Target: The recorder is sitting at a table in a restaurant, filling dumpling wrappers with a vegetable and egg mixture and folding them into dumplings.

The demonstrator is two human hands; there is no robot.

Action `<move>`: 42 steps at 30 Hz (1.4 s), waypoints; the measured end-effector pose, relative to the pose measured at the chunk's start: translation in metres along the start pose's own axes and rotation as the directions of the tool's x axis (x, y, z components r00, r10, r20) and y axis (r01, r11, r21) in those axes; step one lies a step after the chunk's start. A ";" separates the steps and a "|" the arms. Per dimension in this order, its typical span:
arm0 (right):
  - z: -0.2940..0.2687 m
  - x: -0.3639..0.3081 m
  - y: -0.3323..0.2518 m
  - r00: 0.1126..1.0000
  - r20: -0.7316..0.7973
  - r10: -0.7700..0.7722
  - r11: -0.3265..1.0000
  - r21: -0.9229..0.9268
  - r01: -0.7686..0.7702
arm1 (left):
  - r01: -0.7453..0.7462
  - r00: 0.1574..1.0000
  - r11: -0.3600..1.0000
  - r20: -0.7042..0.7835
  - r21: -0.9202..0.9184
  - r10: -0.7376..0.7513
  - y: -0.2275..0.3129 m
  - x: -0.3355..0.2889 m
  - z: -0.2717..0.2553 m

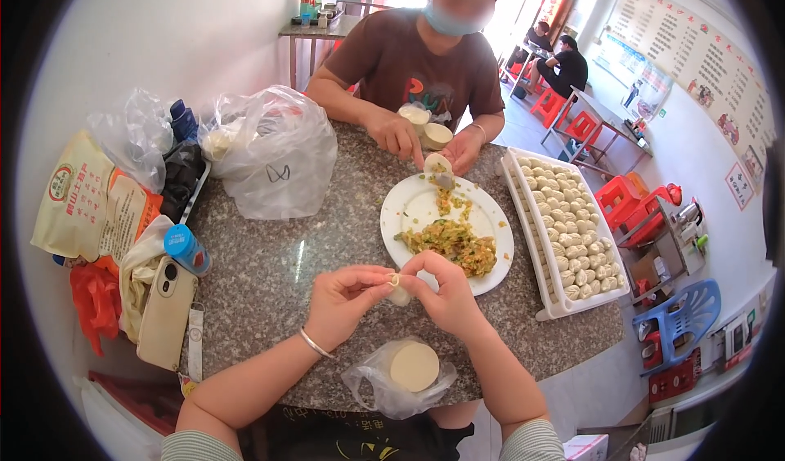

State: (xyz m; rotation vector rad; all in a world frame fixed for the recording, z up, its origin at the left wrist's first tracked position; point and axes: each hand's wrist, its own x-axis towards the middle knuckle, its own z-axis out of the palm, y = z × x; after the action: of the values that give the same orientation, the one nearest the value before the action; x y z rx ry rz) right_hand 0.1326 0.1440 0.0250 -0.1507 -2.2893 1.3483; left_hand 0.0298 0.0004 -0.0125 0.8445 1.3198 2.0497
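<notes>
My left hand and my right hand meet over the near side of the table, fingertips pinched on a small folded dumpling. Most of the dumpling hides behind my fingers. Just beyond lies an oval white plate bearing chopped filling of yellow, green and orange bits. Close to me, a stack of round dough wrappers sits in a clear plastic bag. Across the table a co-worker's hands hold a wrapper above the plate's far rim, with filling on it.
At right, a white tray holds rows of finished dumplings. Left stand a big plastic bag, a blue-capped jar and a phone by the edge. More wrapper stacks are near the co-worker. A blue chair stands beyond.
</notes>
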 end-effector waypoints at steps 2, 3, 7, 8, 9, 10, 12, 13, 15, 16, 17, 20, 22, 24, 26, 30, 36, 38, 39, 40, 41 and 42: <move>0.003 -0.001 -0.002 0.999 -0.023 0.026 1.000 -0.009 -0.026 | 0.006 1.000 1.000 -0.026 0.021 -0.005 0.003 0.000 0.000; 0.005 -0.001 -0.002 0.997 -0.045 0.056 0.998 -0.017 -0.057 | 0.072 0.997 0.994 -0.045 0.081 -0.069 0.008 0.000 0.000; 0.006 0.000 0.001 0.997 -0.020 -0.081 0.991 -0.106 0.078 | 0.098 0.995 0.984 -0.044 0.151 -0.093 0.005 0.004 -0.004; 0.007 -0.001 0.000 0.995 -0.066 -0.071 0.989 -0.131 0.062 | 0.096 0.995 0.984 -0.051 0.149 -0.089 0.004 0.004 -0.003; 0.008 0.000 -0.001 0.992 -0.111 -0.064 0.987 -0.153 0.047 | 0.105 0.993 0.993 -0.050 0.058 -0.102 0.004 0.005 -0.002; 0.007 0.000 -0.001 0.992 -0.103 -0.069 0.987 -0.151 0.053 | 0.113 0.992 0.993 -0.047 -0.033 -0.114 0.004 0.005 -0.002; 0.003 0.001 0.001 0.996 -0.064 0.065 0.997 -0.045 -0.068 | 0.074 0.997 0.997 -0.024 -0.019 -0.074 -0.001 0.004 -0.005; 0.002 0.001 0.000 0.996 -0.058 0.062 0.997 -0.047 -0.064 | 0.039 0.999 0.999 0.008 -0.006 -0.039 -0.003 0.004 -0.006; -0.001 0.001 -0.003 0.993 -0.008 0.120 0.992 0.049 -0.119 | 0.027 0.999 1.000 0.017 -0.006 -0.027 -0.001 0.004 -0.004; -0.001 0.001 -0.003 0.992 -0.009 0.122 0.991 0.052 -0.121 | 0.021 0.999 1.000 0.032 -0.004 -0.021 -0.001 0.004 -0.003; -0.002 0.000 -0.004 0.996 0.000 0.084 0.996 0.023 -0.084 | 0.024 0.999 1.000 0.032 -0.002 -0.024 -0.002 0.004 -0.001; 0.007 -0.004 -0.005 0.999 -0.027 0.032 0.999 -0.022 -0.033 | -0.001 0.999 0.999 0.037 0.045 -0.001 0.001 -0.001 -0.002; 0.009 -0.005 -0.004 0.998 -0.064 0.025 0.999 -0.035 -0.027 | 0.133 0.991 0.989 -0.029 0.064 -0.132 0.007 -0.003 0.000; 0.011 -0.005 -0.005 0.996 -0.042 -0.084 0.991 -0.106 0.079 | 0.112 0.993 0.991 -0.035 0.074 -0.109 0.003 -0.003 -0.002; 0.010 -0.002 0.003 0.993 -0.073 -0.092 0.987 -0.142 0.081 | 0.100 0.994 0.992 -0.047 0.082 -0.097 0.001 -0.001 -0.002; 0.005 -0.001 0.002 0.995 -0.103 0.017 0.995 -0.097 -0.027 | 0.114 0.993 0.993 -0.029 0.002 -0.114 0.004 0.005 -0.001; 0.005 0.006 0.002 0.998 -0.032 -0.051 0.998 -0.048 0.050 | -0.006 0.999 1.000 0.036 0.029 0.005 0.002 0.008 -0.004; 0.008 0.003 0.005 0.997 -0.070 -0.036 0.998 -0.045 0.033 | 0.026 0.999 0.999 0.040 0.044 -0.028 0.002 0.008 -0.003; 0.010 0.002 0.006 0.994 -0.102 -0.027 0.999 -0.036 0.023 | 0.034 0.999 0.999 0.021 0.036 -0.035 0.001 0.007 -0.003; 0.011 0.001 0.005 0.995 -0.099 -0.025 0.999 -0.033 0.022 | 0.040 0.999 0.999 0.002 0.029 -0.041 0.000 0.006 -0.003; 0.011 0.002 0.003 0.995 -0.081 -0.064 0.996 -0.073 0.058 | 0.042 0.999 0.999 -0.001 0.030 -0.042 0.000 0.005 -0.004; 0.011 0.001 0.001 0.993 -0.061 -0.101 0.989 -0.113 0.093 | 0.043 0.999 0.999 0.001 0.021 -0.043 0.000 0.004 -0.005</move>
State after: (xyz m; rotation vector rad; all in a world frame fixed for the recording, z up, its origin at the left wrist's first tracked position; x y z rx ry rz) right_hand 0.1265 0.1356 0.0199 -0.1170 -2.2846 1.1523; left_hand 0.0238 0.0005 -0.0130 0.8191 1.3493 2.0050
